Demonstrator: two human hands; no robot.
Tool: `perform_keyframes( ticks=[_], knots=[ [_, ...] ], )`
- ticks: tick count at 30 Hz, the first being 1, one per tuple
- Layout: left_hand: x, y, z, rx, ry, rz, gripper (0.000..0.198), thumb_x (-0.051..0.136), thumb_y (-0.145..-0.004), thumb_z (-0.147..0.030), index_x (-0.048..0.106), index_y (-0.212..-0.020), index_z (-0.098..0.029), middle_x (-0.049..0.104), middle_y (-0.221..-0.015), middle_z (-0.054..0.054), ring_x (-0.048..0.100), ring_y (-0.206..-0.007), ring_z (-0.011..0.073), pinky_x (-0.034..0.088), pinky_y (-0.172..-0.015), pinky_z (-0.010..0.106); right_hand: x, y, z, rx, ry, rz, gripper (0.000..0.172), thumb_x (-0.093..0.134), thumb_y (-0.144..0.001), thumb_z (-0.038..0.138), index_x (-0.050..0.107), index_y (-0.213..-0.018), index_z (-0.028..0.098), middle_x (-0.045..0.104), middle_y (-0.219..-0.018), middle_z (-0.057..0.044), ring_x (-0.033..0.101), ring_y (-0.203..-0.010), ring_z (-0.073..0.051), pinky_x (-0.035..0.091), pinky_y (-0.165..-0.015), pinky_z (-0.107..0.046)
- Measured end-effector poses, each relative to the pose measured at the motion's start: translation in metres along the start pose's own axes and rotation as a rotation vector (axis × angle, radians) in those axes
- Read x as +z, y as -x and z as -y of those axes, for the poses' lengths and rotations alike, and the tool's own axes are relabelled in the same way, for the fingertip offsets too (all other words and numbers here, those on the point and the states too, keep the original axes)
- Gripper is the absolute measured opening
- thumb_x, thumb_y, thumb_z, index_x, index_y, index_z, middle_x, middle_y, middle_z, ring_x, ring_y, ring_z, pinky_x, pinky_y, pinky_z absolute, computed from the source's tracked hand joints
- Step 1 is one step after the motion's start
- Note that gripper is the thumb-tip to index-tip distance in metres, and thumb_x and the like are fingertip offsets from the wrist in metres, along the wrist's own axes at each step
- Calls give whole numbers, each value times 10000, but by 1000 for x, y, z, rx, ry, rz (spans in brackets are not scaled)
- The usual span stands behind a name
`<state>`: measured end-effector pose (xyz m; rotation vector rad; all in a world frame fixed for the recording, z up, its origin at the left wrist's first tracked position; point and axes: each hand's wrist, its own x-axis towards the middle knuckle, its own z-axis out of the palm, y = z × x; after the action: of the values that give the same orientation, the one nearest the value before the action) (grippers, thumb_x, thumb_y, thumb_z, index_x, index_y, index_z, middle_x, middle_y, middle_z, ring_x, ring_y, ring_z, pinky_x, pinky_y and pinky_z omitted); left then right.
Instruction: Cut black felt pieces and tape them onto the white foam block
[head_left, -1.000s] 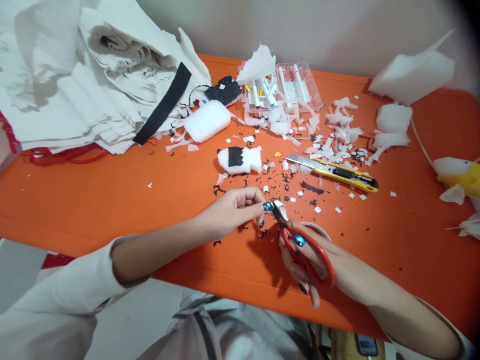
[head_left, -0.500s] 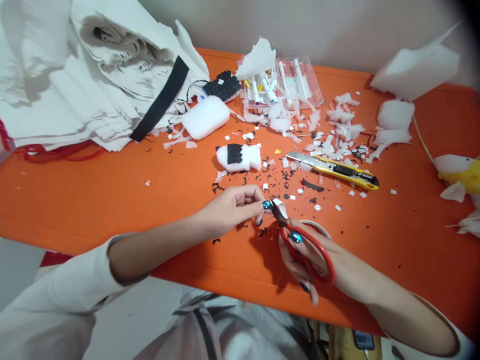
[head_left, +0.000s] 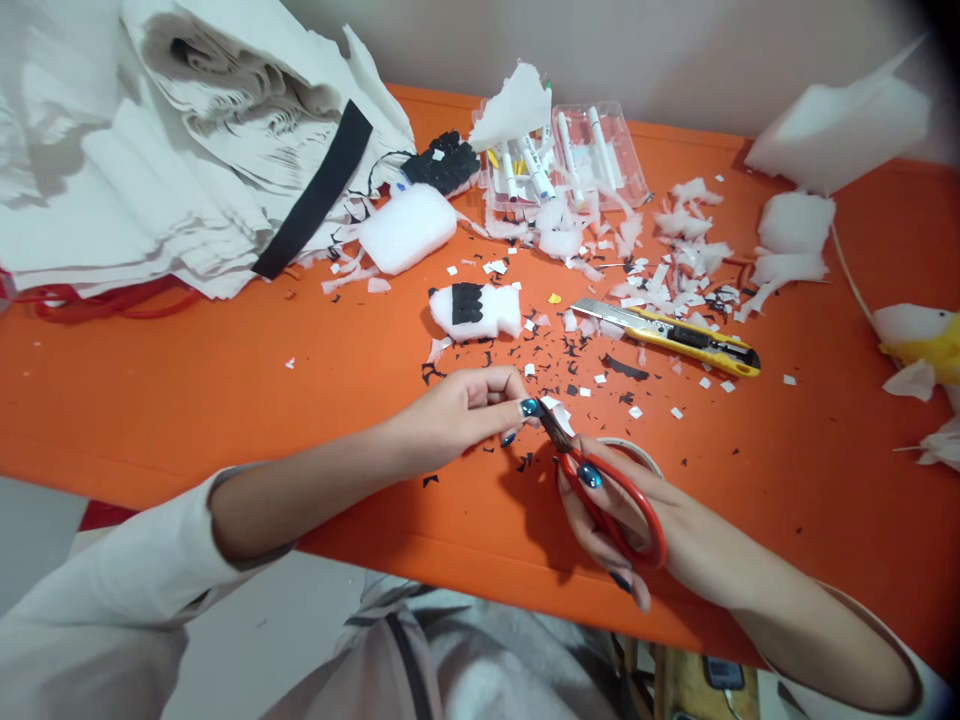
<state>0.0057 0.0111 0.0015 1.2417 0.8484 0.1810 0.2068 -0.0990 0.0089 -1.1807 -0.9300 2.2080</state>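
At the middle of the table's (head_left: 187, 400) front edge, the left hand (head_left: 465, 412) pinches a small white scrap (head_left: 561, 412) between thumb and fingertips. The right hand (head_left: 634, 515) grips red scissors (head_left: 571, 465), fingers closed through the handles, and the blades meet the scrap. Behind them, toward the table's centre, lie a white foam piece (head_left: 495, 312) with a black patch and a yellow knife (head_left: 675, 338) among black and white clippings. A paper stack (head_left: 150, 150) fills the far left corner.

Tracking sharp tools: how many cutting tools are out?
2: scissors in the right hand, knife on the table beyond it. Paper piles may hide others.
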Motion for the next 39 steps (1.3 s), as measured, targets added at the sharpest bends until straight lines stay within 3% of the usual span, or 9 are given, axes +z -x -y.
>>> perform_keyframes(
  ticks=[15,28,33,39],
  knots=[
    [1,1,-2,22,27,25,231,588,-852,-351,482,-752,-173,511,-601,-59,355,-448,39,255,-436,177,-5,-3,-12,34,-24,80,341,377,-974,543,437,-952,209,540,-615,60,546,-429,-79,462,-411,-176],
    [1,3,-3,65,15,48,263,597,-834,-376,475,-727,-169,493,-597,-51,393,-480,48,305,-456,172,-2,0,-1,18,31,22,285,398,-987,495,437,-971,213,456,-616,75,375,-445,-55,414,-447,-192],
    [-1,4,-3,80,14,46,245,587,-852,-352,479,-729,-169,472,-595,-56,386,-469,42,310,-444,165,-3,-1,-3,3,14,0,276,420,-978,496,431,-948,221,447,-608,76,386,-444,-57,376,-409,-168],
    [-2,4,-4,64,-11,51,254,590,-850,-364,473,-736,-169,473,-607,-51,390,-481,44,314,-440,160,-10,-2,-11,-29,23,94,393,384,-953,586,440,-876,205,478,-615,67,397,-389,-45,401,-389,-178]
  ],
)
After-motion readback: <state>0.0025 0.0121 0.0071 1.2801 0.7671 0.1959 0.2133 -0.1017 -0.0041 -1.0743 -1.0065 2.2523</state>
